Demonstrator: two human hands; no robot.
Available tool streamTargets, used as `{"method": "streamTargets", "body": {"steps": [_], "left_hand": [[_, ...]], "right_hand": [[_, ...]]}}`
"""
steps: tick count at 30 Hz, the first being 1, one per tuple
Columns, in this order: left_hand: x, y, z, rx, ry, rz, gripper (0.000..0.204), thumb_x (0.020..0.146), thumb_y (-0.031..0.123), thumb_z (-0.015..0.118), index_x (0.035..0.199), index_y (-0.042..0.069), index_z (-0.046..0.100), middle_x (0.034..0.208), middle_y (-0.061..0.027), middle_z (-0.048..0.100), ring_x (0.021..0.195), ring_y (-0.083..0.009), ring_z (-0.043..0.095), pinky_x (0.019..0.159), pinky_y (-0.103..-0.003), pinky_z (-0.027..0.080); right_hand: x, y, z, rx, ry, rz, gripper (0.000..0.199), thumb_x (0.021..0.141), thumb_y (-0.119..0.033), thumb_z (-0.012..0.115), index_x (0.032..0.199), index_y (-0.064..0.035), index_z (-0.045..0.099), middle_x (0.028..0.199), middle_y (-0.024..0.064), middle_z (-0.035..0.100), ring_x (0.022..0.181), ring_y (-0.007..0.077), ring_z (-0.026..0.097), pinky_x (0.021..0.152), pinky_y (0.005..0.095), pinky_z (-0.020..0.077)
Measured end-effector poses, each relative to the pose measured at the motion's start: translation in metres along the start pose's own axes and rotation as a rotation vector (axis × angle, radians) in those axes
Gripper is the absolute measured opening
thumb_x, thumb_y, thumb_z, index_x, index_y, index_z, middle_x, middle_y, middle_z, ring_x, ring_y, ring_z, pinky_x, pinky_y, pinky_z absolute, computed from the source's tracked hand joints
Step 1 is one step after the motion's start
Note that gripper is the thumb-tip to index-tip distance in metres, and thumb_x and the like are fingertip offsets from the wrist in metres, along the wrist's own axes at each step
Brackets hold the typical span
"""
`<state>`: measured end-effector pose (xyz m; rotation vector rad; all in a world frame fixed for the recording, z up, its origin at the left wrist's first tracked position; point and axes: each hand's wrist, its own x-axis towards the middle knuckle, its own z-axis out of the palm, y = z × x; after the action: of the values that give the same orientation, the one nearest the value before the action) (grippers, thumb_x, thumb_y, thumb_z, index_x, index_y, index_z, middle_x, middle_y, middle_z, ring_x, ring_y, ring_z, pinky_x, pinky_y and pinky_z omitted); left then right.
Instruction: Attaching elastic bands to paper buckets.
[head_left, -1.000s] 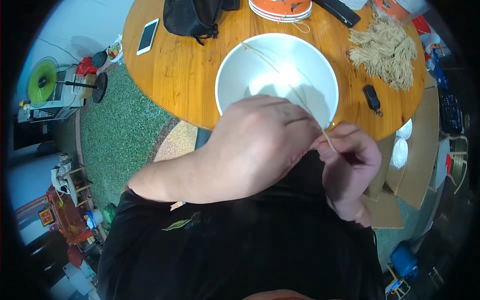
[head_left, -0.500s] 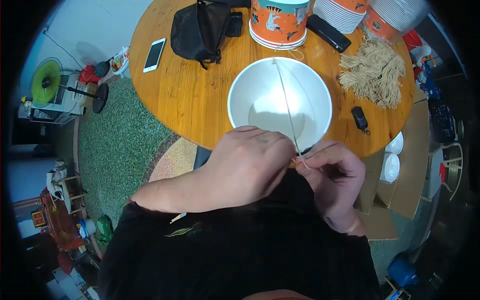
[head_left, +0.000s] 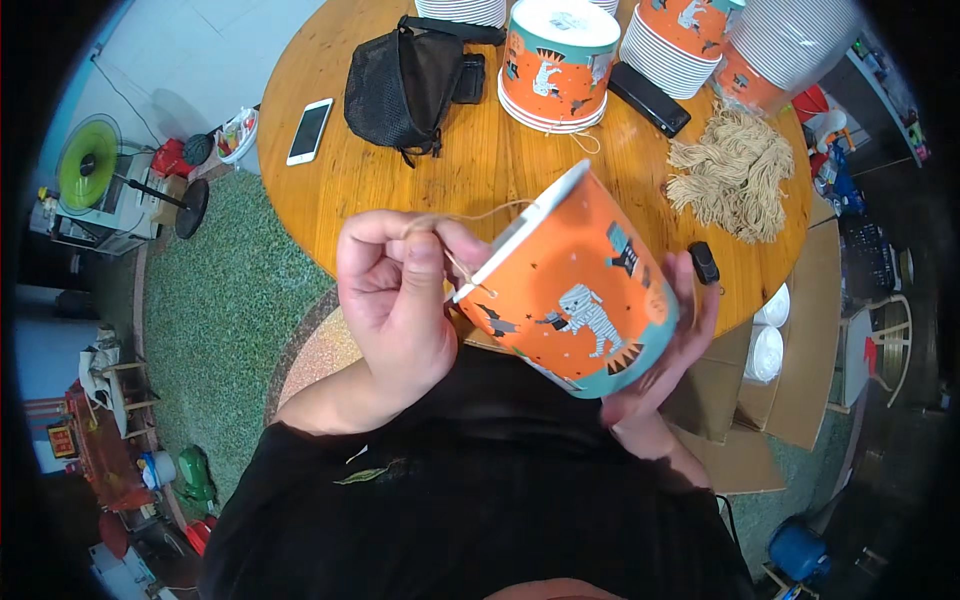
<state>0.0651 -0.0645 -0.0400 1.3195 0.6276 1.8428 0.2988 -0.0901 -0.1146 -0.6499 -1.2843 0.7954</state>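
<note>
An orange and teal paper bucket [head_left: 570, 285] with a printed mummy figure is tilted on its side in front of me, its white rim facing left. My right hand [head_left: 685, 335] is wrapped round its base end from the right, partly hidden behind it. A thin twine handle [head_left: 485, 212] runs from the rim, with a small knot showing on the bucket's outside. Thumb and fingers of my left hand [head_left: 395, 285] pinch this twine just left of the rim.
On the round wooden table [head_left: 300, 195] lie a heap of beige twine [head_left: 740, 175], a black key fob [head_left: 704, 263], a black case [head_left: 648, 98], a black mesh bag [head_left: 395, 95] and a white phone [head_left: 310, 131]. Upside-down orange buckets [head_left: 555, 85] stand behind. A cardboard box [head_left: 800, 350] is at right.
The bucket has been lifted and turned from mouth up to lying on its side. My right hand has left the twine for the bucket's base; my left hand has moved left, pinching the twine.
</note>
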Motion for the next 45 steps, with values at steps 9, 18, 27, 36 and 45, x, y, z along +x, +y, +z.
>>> {"method": "streamTargets", "body": {"steps": [9, 18, 27, 36, 45], "left_hand": [[0.012, -0.028, -0.001, -0.206, 0.203, -0.400, 0.008, 0.113, 0.010, 0.059, 0.117, 0.004, 0.055, 0.097, -0.0094, 0.073, 0.084, -0.0130, 0.069, 0.078, -0.028, 0.056], [-0.032, -0.063, -0.054, 0.192, 0.108, -0.398, 0.027, 0.104, 0.003, 0.070, 0.123, 0.003, 0.051, 0.113, -0.0076, 0.066, 0.111, -0.0147, 0.064, 0.098, -0.031, 0.053], [-0.043, -0.074, -0.063, 0.772, -0.049, -0.251, 0.035, 0.090, 0.013, 0.082, 0.116, 0.001, 0.061, 0.110, -0.0144, 0.067, 0.094, -0.0283, 0.066, 0.084, -0.038, 0.055], [-0.042, -0.069, -0.062, 0.823, -0.078, -0.189, 0.032, 0.091, 0.014, 0.080, 0.114, 0.002, 0.062, 0.105, -0.0152, 0.067, 0.089, -0.0306, 0.065, 0.081, -0.040, 0.054], [-0.039, -0.063, -0.060, 0.872, -0.144, -0.247, 0.026, 0.094, 0.011, 0.078, 0.113, 0.002, 0.063, 0.103, -0.0123, 0.066, 0.088, -0.0237, 0.065, 0.080, -0.035, 0.053]], "right_hand": [[0.051, -0.013, -0.003, -0.460, -0.116, -0.101, 0.136, 0.077, -0.034, 0.091, 0.172, 0.0013, 0.001, 0.169, 0.0227, 0.022, 0.157, 0.0354, 0.034, 0.126, 0.0519, 0.0323], [0.257, -0.040, -0.034, -1.095, -0.327, -0.277, 0.087, 0.084, -0.042, 0.090, 0.155, -0.0025, 0.056, 0.150, 0.0221, 0.056, 0.138, 0.0335, 0.059, 0.111, 0.0457, 0.0530], [0.370, -0.042, 0.071, -0.802, -0.741, 0.237, 0.052, 0.088, -0.022, 0.083, 0.133, -0.0026, 0.067, 0.101, 0.0098, 0.075, 0.085, 0.0176, 0.071, 0.074, 0.0313, 0.0608], [0.390, 0.038, 0.087, -1.063, -0.780, -0.081, 0.102, 0.077, -0.050, 0.092, 0.154, 0.0042, 0.054, 0.140, 0.0296, 0.068, 0.127, 0.0388, 0.069, 0.109, 0.0449, 0.0543], [0.356, 0.122, 0.048, -0.882, -0.525, -0.304, 0.092, 0.088, -0.054, 0.086, 0.155, 0.0004, 0.054, 0.144, 0.0285, 0.064, 0.137, 0.0393, 0.062, 0.115, 0.0446, 0.0488]]}}
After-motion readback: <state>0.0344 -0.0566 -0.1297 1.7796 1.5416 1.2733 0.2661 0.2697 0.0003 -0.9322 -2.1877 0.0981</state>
